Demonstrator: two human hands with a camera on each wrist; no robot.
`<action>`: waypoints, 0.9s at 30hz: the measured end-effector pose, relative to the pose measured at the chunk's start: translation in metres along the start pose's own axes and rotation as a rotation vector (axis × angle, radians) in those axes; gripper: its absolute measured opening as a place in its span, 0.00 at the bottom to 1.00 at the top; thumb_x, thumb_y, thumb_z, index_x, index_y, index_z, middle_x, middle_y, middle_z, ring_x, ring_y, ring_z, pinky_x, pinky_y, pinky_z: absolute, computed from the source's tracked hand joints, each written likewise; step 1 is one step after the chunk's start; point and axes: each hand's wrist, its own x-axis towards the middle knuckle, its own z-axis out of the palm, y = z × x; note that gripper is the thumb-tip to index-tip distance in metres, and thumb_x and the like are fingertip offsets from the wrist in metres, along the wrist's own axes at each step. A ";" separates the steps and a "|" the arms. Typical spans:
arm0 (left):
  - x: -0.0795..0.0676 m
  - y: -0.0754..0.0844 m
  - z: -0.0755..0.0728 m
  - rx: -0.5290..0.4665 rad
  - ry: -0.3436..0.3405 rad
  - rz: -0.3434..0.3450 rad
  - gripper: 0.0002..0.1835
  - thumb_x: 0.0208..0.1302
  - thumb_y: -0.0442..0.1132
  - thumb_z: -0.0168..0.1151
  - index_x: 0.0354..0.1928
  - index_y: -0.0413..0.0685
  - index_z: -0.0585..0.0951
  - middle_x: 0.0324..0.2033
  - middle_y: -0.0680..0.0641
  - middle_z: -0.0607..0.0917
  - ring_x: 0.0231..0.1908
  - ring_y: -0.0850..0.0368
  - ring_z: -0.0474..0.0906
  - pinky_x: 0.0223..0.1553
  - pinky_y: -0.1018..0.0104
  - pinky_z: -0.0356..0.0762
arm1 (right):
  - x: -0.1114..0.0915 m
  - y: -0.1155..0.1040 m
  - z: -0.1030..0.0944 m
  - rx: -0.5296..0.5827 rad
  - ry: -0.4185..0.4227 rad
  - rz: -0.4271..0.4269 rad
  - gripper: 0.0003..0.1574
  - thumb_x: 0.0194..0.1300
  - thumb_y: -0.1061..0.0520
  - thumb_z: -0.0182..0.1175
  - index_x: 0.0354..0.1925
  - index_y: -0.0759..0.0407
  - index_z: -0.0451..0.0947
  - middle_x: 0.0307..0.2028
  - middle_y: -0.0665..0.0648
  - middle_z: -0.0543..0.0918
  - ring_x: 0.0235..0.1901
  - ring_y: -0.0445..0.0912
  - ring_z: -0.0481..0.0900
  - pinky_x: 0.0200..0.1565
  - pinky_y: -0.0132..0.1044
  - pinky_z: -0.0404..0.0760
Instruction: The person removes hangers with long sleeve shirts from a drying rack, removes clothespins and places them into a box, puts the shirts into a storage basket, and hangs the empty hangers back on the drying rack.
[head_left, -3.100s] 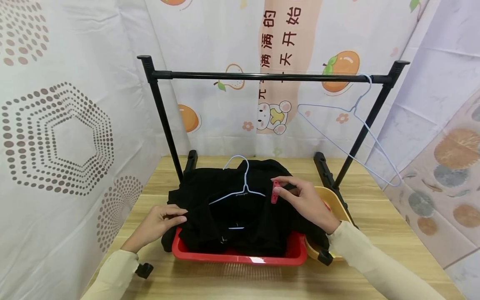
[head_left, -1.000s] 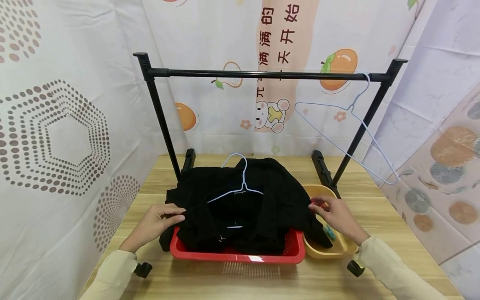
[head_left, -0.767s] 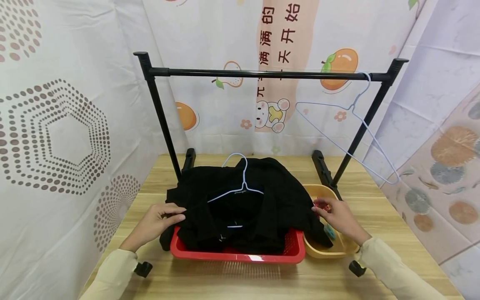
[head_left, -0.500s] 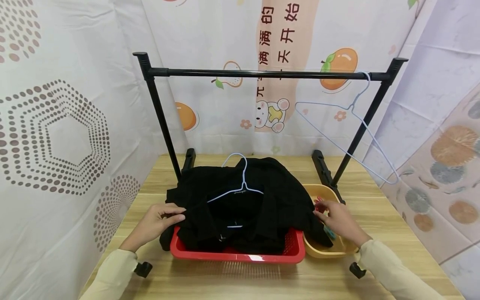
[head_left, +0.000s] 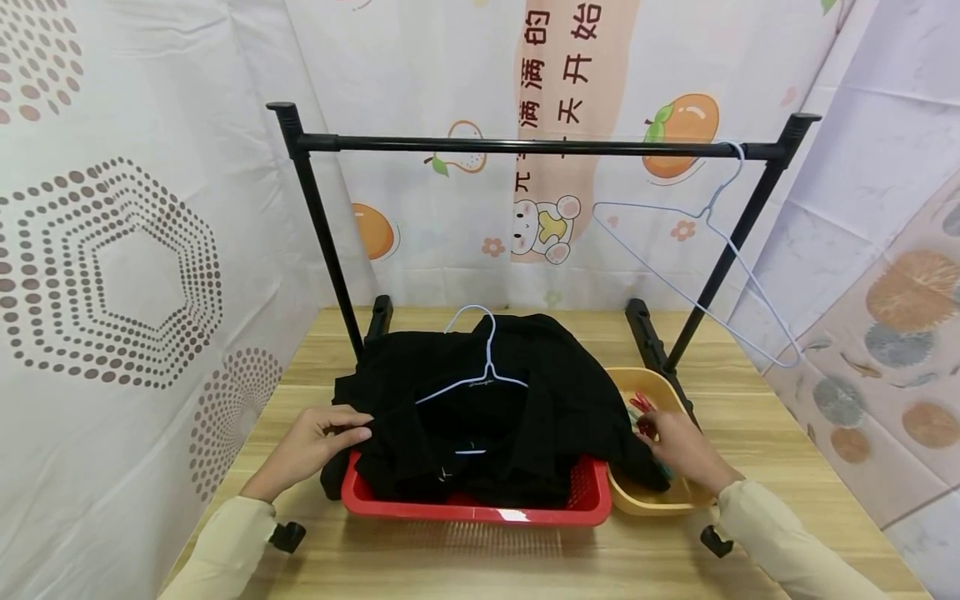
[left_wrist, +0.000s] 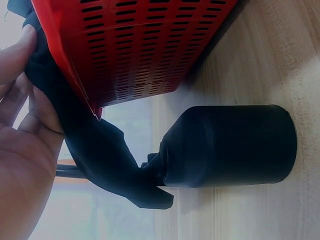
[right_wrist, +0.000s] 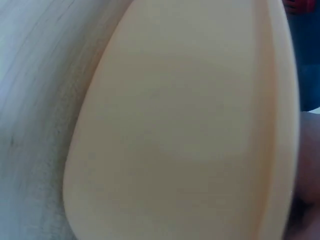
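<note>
A black collared shirt [head_left: 592, 400] lies over a red basket [head_left: 480, 514], with a light blue wire hanger [head_left: 489, 367] in its neck. My left hand [head_left: 318, 442] pinches the shirt's left shoulder between thumb and fingers; the left wrist view shows black cloth [left_wrist: 95, 145] hanging down beside the perforated basket wall [left_wrist: 145, 55]. My right hand [head_left: 682, 446] reaches down into a yellow basin [head_left: 663, 507], fingertips among red and green clothespins [head_left: 641, 403]. I cannot tell whether it holds one. In the right wrist view the basin wall [right_wrist: 175, 125] hides most of that hand.
A black rack [head_left: 480, 147] stands behind, its feet on the wooden table [head_left: 780, 450]. Another blue wire hanger [head_left: 708, 217] hangs at the right of its bar. The shirt's right sleeve [head_left: 645, 467] drapes over the basin's left rim. Patterned curtains surround the table.
My right hand, with a red clothespin beside the shirt's collar about three seconds ago, has moved right to the basin and since lowered its fingers deeper among the clothespins. My left hand stays put.
</note>
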 end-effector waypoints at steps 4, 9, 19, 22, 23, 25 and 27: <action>0.001 0.001 0.000 0.001 -0.004 0.007 0.11 0.66 0.32 0.70 0.49 0.48 0.90 0.37 0.57 0.88 0.33 0.62 0.79 0.32 0.67 0.78 | 0.000 0.003 0.001 -0.021 -0.013 -0.008 0.04 0.61 0.66 0.68 0.33 0.68 0.83 0.24 0.51 0.78 0.24 0.45 0.71 0.31 0.44 0.77; 0.002 0.003 -0.001 -0.004 -0.010 0.002 0.11 0.66 0.32 0.70 0.49 0.47 0.90 0.37 0.55 0.88 0.33 0.62 0.79 0.32 0.67 0.78 | -0.001 0.007 0.002 -0.032 -0.023 -0.016 0.07 0.55 0.71 0.65 0.35 0.71 0.84 0.26 0.55 0.81 0.25 0.46 0.73 0.33 0.46 0.80; 0.002 0.004 -0.001 -0.009 -0.013 0.006 0.12 0.65 0.30 0.70 0.49 0.47 0.90 0.37 0.56 0.88 0.32 0.62 0.78 0.33 0.67 0.78 | -0.004 0.014 0.005 -0.011 -0.023 -0.017 0.13 0.52 0.73 0.66 0.39 0.70 0.84 0.22 0.47 0.75 0.24 0.42 0.71 0.31 0.41 0.76; 0.002 0.003 -0.001 -0.011 -0.010 0.009 0.12 0.66 0.30 0.70 0.49 0.47 0.90 0.37 0.56 0.88 0.32 0.62 0.79 0.33 0.67 0.78 | -0.004 0.014 0.005 -0.012 -0.018 -0.032 0.12 0.51 0.73 0.66 0.37 0.67 0.84 0.23 0.48 0.76 0.24 0.42 0.72 0.30 0.41 0.76; 0.001 0.002 -0.001 -0.012 -0.009 0.010 0.12 0.66 0.30 0.70 0.49 0.47 0.90 0.37 0.56 0.88 0.32 0.62 0.79 0.32 0.67 0.78 | -0.004 0.014 0.005 -0.014 -0.017 -0.037 0.11 0.51 0.73 0.66 0.36 0.67 0.84 0.23 0.48 0.77 0.24 0.42 0.73 0.30 0.41 0.76; 0.001 0.002 0.000 -0.012 -0.007 0.011 0.12 0.66 0.30 0.70 0.49 0.47 0.90 0.37 0.55 0.88 0.33 0.62 0.79 0.32 0.67 0.78 | -0.004 0.014 0.005 -0.014 -0.021 -0.033 0.10 0.51 0.72 0.67 0.35 0.66 0.85 0.24 0.50 0.79 0.24 0.43 0.74 0.30 0.41 0.78; 0.001 0.002 0.000 -0.013 -0.006 0.011 0.11 0.66 0.31 0.70 0.49 0.48 0.90 0.37 0.54 0.88 0.33 0.62 0.80 0.33 0.67 0.78 | -0.004 0.013 0.005 -0.012 -0.028 -0.020 0.08 0.53 0.71 0.68 0.34 0.65 0.84 0.24 0.51 0.80 0.24 0.43 0.76 0.31 0.43 0.79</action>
